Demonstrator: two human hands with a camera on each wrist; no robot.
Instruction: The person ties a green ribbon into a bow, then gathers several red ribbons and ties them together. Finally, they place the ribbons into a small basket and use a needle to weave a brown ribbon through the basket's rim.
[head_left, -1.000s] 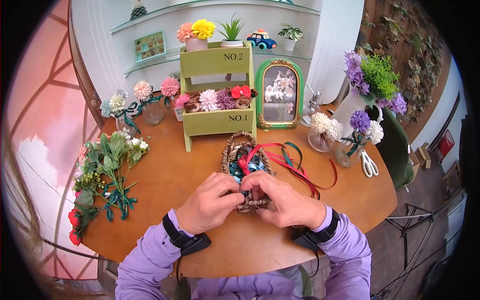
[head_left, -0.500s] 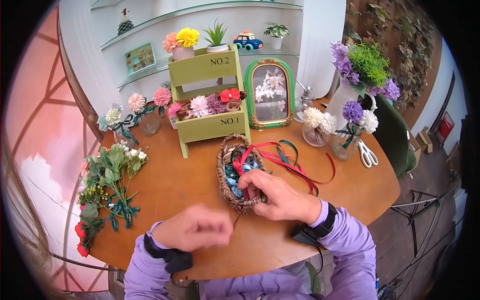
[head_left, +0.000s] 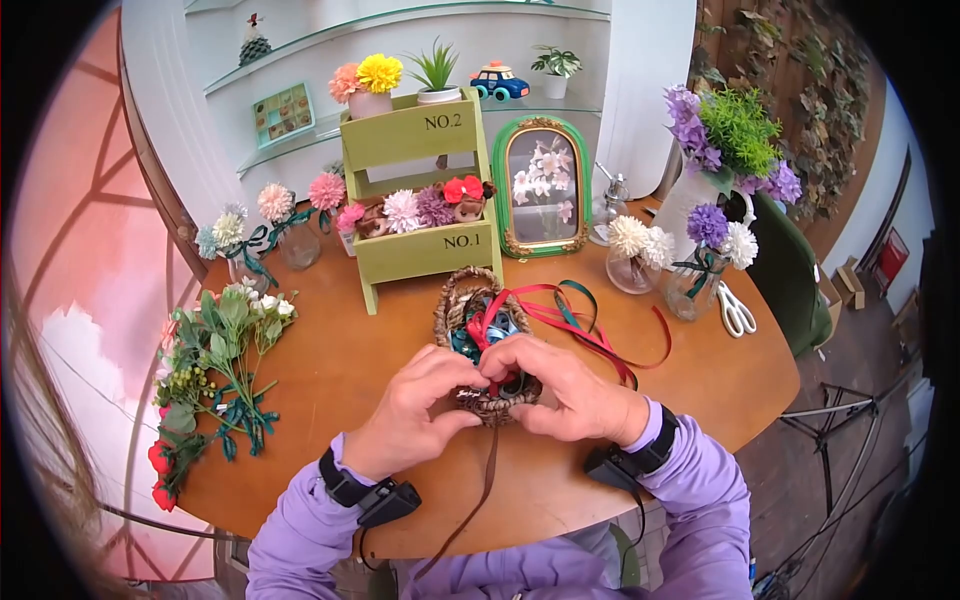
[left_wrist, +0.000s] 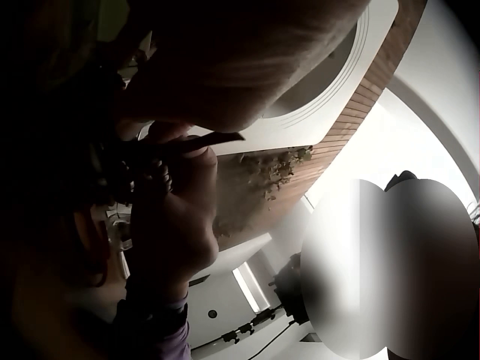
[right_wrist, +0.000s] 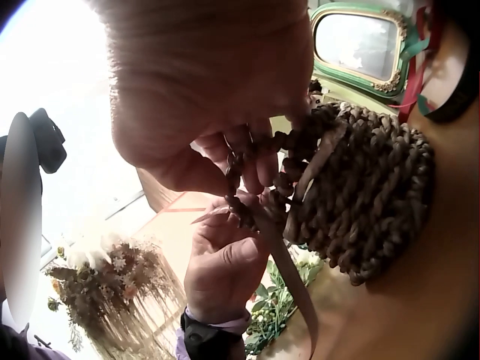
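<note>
In the head view, a braided brown basket holds blue, green and red ribbons. My left hand and right hand meet over its near end. A brown ribbon trails from there towards the table's front edge. The right wrist view shows my left hand pinching the brown ribbon beside the basket's braided handle. My right hand has its fingers curled round that handle. In the dark left wrist view, my right hand is at the braid.
Red ribbons lie right of the basket. Behind stand a green two-tier rack and a framed picture. Artificial flowers lie at left; vases and white scissors are at right.
My left hand moved away leftwards half a second ago and is back at the basket. More of the brown ribbon now trails over the table; my right hand has stayed at the basket.
</note>
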